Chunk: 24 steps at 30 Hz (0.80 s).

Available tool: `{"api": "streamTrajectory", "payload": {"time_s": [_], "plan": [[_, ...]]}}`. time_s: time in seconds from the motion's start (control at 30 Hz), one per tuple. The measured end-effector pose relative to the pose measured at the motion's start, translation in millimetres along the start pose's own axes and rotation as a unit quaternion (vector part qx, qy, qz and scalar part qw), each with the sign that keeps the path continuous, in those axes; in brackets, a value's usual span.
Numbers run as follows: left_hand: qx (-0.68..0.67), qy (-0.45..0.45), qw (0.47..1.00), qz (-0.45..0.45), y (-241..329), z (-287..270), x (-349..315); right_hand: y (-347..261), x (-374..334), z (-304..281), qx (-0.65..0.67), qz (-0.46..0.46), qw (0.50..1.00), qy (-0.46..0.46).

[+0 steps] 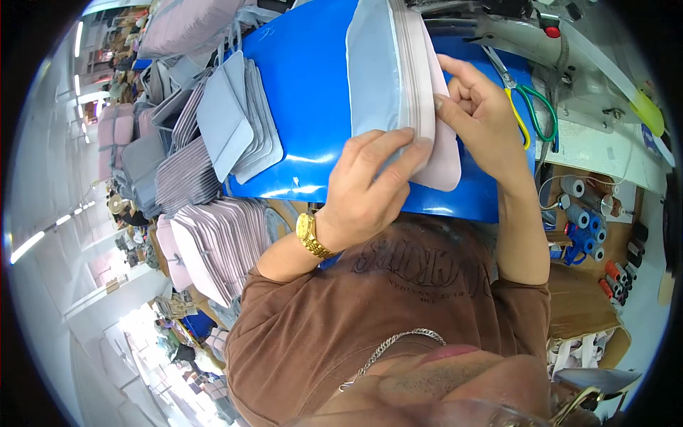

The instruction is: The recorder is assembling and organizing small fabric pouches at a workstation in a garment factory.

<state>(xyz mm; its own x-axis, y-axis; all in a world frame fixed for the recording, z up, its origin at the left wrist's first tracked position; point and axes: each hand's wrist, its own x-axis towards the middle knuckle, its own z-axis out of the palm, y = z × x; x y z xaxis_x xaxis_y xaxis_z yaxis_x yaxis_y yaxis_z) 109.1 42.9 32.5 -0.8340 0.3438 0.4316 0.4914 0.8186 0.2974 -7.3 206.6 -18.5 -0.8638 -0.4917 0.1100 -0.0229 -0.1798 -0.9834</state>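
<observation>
A sewn fabric piece (377,78) lies on a glossy blue work surface (306,85). It has a pale grey-blue sheet on the left, a ribbed strip like a zipper (411,71) along its middle, and a pink panel (445,160) with rounded corners beneath. My left hand (370,178), with a gold watch on the wrist, is closed with its fingertips pressed on the strip's near end; its thumb is hidden. My right hand (484,117) pinches the pink panel's right edge between thumb and bent fingers.
Scissors with green and yellow handles (530,114) lie beyond my right hand, beside a sewing machine (498,28). Stacked grey panels (238,121) rest on the blue surface's left side. Pink panels (220,245) pile up nearer. Thread spools (583,217) stand at right.
</observation>
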Motion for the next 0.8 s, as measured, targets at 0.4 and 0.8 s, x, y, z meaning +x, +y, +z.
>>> {"api": "streamTrajectory", "payload": {"time_s": [0.4, 0.8], "plan": [[0.035, 0.118, 0.992, 0.016, -17, 3, 47, 14, 37, -4, 0.091, -0.024, 0.995, -0.022], [0.055, 0.098, 0.991, 0.074, -65, 6, 82, 0, 51, -3, 0.003, -0.015, 1.0, 0.001]]}}
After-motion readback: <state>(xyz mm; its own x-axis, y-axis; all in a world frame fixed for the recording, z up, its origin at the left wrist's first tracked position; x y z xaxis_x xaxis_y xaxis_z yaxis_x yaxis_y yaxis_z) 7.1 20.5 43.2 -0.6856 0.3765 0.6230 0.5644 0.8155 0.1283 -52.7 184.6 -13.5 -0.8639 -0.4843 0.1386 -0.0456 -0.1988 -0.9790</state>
